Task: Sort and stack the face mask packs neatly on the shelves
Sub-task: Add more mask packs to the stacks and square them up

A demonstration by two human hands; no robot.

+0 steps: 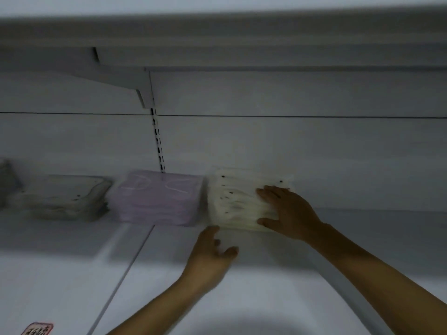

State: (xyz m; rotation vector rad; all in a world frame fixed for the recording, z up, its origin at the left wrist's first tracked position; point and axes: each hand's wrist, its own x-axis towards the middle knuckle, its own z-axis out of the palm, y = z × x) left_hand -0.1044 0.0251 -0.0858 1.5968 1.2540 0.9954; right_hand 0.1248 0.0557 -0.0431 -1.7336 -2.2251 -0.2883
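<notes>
Along the back of the white shelf [362,250], the face mask packs stand in a row: a grey stack [6,182] at the far left edge, a pale grey-white stack [70,197] beside it, a lilac stack [158,198] near the slotted upright [158,146], and a cream stack [235,201] just beside the lilac one. The left hand [209,257] is near the cream stack's front lower corner, fingers loosely curled, holding nothing; contact cannot be confirmed because of blur. The right hand [287,211] grips the cream stack's right end, fingers spread over the top and thumb at the front edge. Step in hand, as judged: squaring the cream stack. The next move likely calls for aligning its front edge with the lilac stack.
</notes>
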